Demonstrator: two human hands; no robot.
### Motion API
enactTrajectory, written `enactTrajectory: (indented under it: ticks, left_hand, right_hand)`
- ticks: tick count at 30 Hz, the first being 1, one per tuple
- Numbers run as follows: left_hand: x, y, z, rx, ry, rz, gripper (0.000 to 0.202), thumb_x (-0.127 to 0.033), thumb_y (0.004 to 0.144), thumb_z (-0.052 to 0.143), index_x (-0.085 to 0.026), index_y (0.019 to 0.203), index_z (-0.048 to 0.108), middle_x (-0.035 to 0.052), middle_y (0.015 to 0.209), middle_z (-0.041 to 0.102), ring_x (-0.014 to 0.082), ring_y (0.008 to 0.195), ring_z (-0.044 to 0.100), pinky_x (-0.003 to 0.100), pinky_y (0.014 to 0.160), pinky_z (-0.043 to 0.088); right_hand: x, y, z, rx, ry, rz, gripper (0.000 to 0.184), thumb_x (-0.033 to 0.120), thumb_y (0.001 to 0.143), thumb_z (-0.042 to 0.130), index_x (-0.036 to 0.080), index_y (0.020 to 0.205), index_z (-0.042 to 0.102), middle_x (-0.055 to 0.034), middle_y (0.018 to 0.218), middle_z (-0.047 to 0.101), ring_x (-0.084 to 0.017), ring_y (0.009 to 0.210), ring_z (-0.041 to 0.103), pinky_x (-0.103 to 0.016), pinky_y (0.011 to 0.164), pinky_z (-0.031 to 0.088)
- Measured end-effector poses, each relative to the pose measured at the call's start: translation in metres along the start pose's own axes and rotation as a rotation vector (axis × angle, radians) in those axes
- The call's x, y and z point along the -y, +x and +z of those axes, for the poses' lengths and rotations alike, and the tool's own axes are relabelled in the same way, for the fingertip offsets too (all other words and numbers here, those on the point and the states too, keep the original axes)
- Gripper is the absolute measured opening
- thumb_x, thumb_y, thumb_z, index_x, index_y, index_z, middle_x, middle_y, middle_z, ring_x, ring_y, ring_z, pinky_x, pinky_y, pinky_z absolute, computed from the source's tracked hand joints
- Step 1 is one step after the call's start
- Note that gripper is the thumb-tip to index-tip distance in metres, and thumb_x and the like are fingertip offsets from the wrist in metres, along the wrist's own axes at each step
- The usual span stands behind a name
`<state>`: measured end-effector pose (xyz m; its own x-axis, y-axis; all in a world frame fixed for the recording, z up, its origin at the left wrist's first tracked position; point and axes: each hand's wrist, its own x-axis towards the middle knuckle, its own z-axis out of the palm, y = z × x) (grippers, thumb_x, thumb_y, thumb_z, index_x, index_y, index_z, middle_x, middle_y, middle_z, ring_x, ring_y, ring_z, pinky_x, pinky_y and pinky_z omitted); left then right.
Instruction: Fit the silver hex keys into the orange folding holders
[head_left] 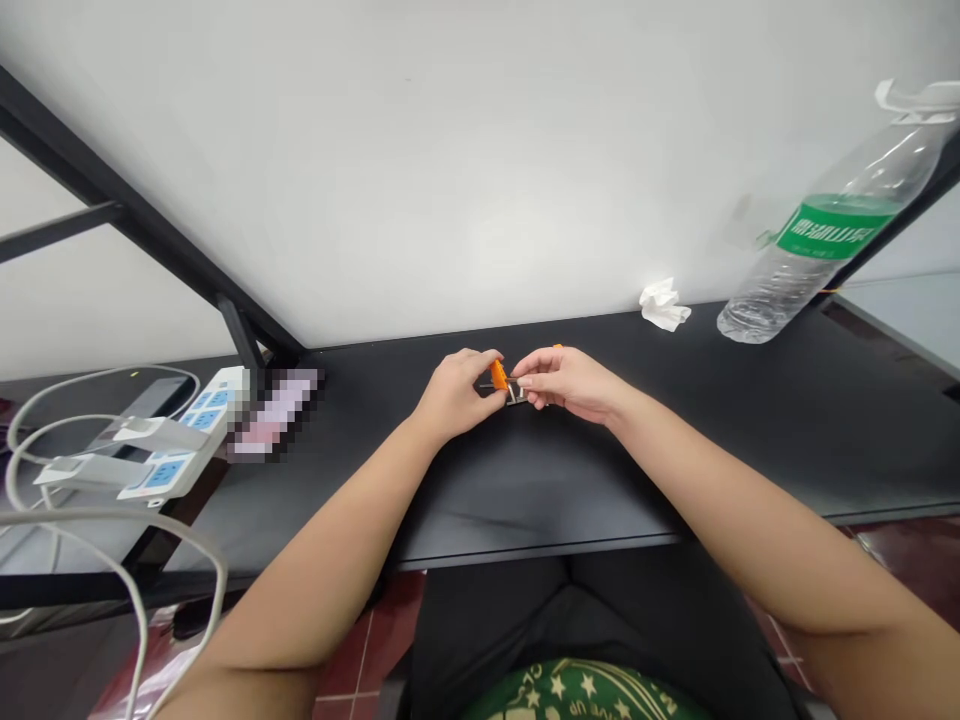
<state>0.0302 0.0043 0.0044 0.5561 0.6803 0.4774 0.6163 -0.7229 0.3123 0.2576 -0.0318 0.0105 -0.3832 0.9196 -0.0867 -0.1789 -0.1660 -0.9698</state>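
**Orange clip pinched between two hands at a black desk**

White cables [112,540] loop along the far left edge, running up to a white power strip [176,440] with blue sockets and two plugs in it. Just right of the strip lies a blurred pinkish thing, too smeared to name. Black frame bars [150,235] slant down from the upper left to the desk's back corner.

At the middle of the black desk [750,420], near its back edge and the white wall [450,150], the two hands meet. The left hand [450,395] is curled, thumb and forefinger pressed together on the orange clip [499,375], gripping its left side. The clip sits between the two hands, just above the desk top; whether it touches the surface I cannot tell. A small grey metal part [514,392] sticks out below the orange piece. The right hand [570,385] comes in from the other side, its fingertips closed on that metal part, the remaining fingers loosely bent. A scrap of orange peeks over the right hand's knuckles.

Further right, well apart from the hands, a crumpled tissue [664,305] lies by the wall. Beyond it a clear bottle [817,240] with a green label stands on the desk's back right corner.
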Motion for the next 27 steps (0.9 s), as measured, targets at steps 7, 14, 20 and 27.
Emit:
enactTrajectory:
  ticks: [7,14,20,27]
  left_hand:
    - [-0.007,-0.002,-0.001,-0.044,-0.045,-0.001,0.037,-0.035,0.084,0.074,-0.022,0.118,0.068,0.0034,0.103,0.077,0.0204,0.092,0.072,0.034,0.092,0.056]
    - [0.007,-0.003,0.006,-0.056,-0.185,-0.044,0.054,-0.024,0.083,0.071,-0.021,0.136,0.062,0.002,0.102,0.075,0.0168,0.091,0.071,0.032,0.094,0.059]
    - [0.019,-0.002,0.012,-0.033,-0.215,-0.056,0.061,-0.021,0.084,0.067,-0.02,0.145,0.058,0.0025,0.103,0.075,0.0161,0.091,0.072,0.033,0.096,0.06]
    - [0.026,-0.002,0.015,-0.006,-0.207,-0.026,0.063,-0.019,0.086,0.063,-0.021,0.149,0.055,0.005,0.11,0.072,0.016,0.093,0.07,0.035,0.095,0.061]
  right_hand:
    - [-0.007,0.003,0.015,-0.104,-0.408,-0.17,0.026,0.042,0.089,0.073,0.018,0.094,0.065,-0.0006,0.086,0.07,-0.013,0.073,0.06,-0.026,0.066,0.046]
    - [0.005,-0.004,-0.006,-0.045,-1.225,-0.262,0.011,0.021,0.095,0.065,0.017,0.087,0.072,-0.0061,0.098,0.065,-0.017,0.088,0.059,-0.029,0.081,0.043]
    - [0.001,-0.005,-0.003,0.091,-1.563,-0.107,0.018,0.012,0.094,0.058,0.014,0.089,0.075,-0.0129,0.108,0.066,-0.021,0.091,0.061,-0.03,0.076,0.039]
    - [0.0,-0.004,0.005,0.031,-1.658,-0.123,0.019,0.013,0.095,0.055,0.013,0.098,0.073,-0.0144,0.108,0.068,-0.022,0.091,0.064,-0.031,0.074,0.039]
